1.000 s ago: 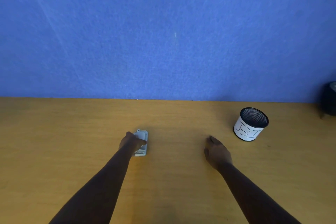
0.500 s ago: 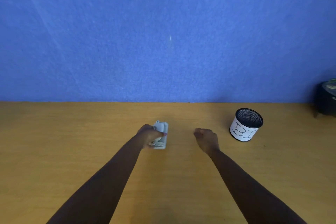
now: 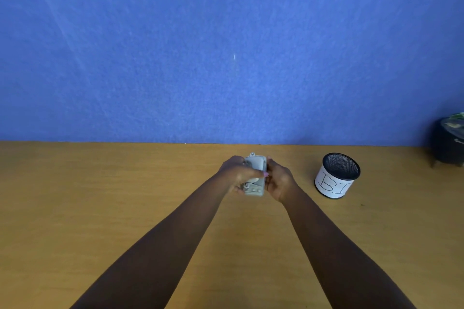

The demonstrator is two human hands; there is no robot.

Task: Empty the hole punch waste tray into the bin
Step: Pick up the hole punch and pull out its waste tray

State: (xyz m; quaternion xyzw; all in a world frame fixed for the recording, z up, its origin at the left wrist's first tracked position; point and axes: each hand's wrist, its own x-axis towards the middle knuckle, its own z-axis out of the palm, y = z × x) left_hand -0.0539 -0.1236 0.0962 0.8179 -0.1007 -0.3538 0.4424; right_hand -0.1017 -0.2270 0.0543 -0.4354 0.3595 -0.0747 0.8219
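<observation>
A small grey hole punch [image 3: 255, 165] is held between both hands over the middle of the wooden desk [image 3: 75, 208]. My left hand [image 3: 236, 174] grips its left side, fingers wrapped across the body. My right hand [image 3: 280, 179] clasps its right side. Whether the punch touches the desk is hidden by the hands. Its waste tray cannot be made out separately. The bin [image 3: 337, 175], a black mesh cup wrapped in white paper with handwritten letters, stands upright to the right of my hands, a hand's width away.
A blue wall [image 3: 226, 45] rises behind the desk's far edge. A dark pot [image 3: 448, 143] with something green in it sits at the far right edge of view. Bare desk surface stretches to the left and toward me.
My left hand carried the hole punch rightward, toward the middle of the desk. My right hand moved left and closed on its right side.
</observation>
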